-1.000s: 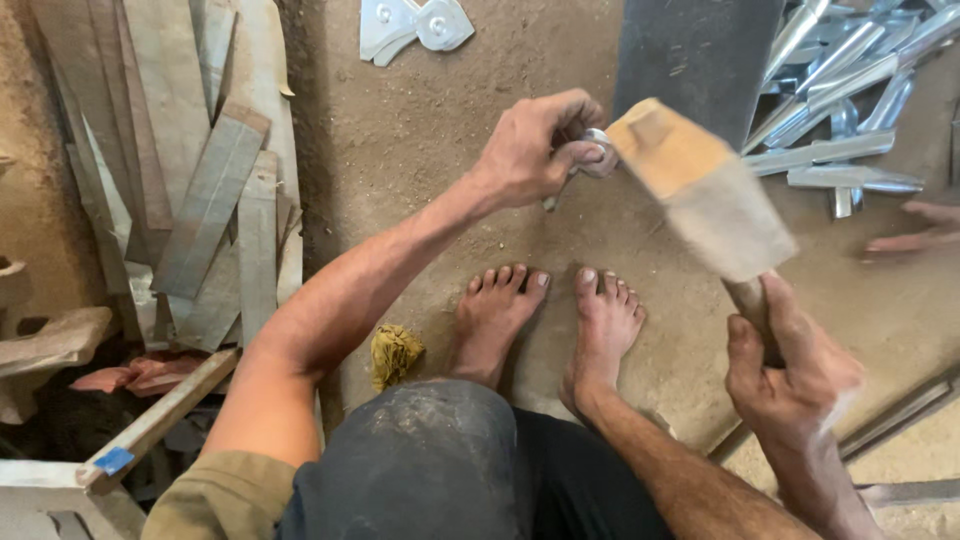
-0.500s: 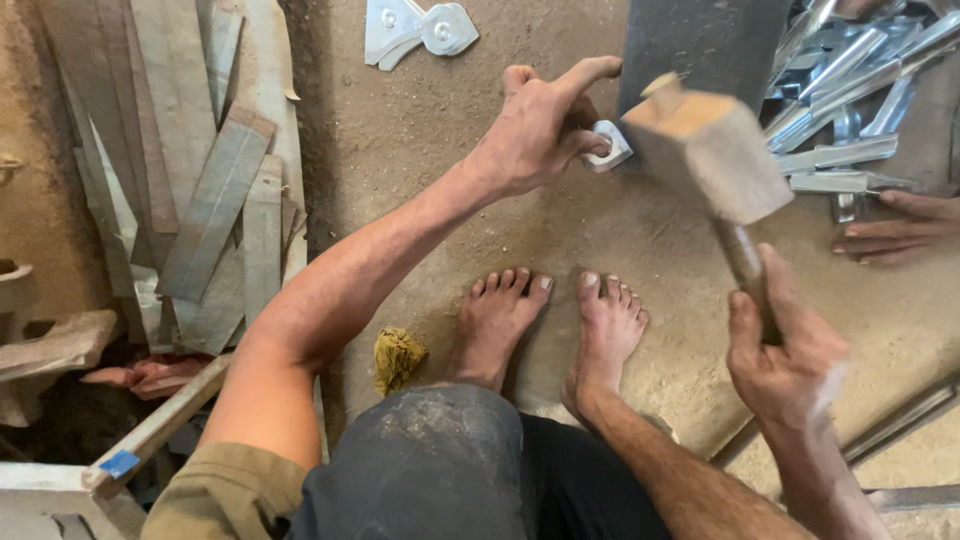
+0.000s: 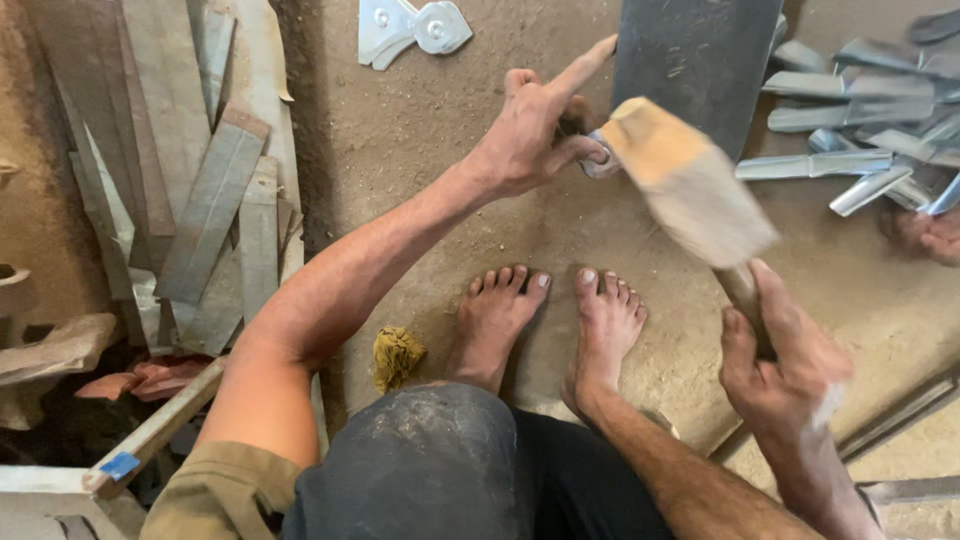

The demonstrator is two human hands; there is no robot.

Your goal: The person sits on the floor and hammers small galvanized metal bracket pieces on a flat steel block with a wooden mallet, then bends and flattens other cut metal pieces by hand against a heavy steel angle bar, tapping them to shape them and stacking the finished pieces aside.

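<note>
Wooden mallet (image 3: 690,190) gripped in the right hand (image 3: 785,365), left hand (image 3: 535,135) pinching a small metal piece (image 3: 600,160); fingers are best kept off the strike.

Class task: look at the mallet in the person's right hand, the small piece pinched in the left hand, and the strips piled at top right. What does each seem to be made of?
Mallet: apparently wood, a pale tan block with a matte, worn face.
Small piece at the left hand: probably sheet metal, grey with a dull shine; mostly hidden.
Strips: likely thin steel or aluminium, silvery, folded, reflecting light.
</note>
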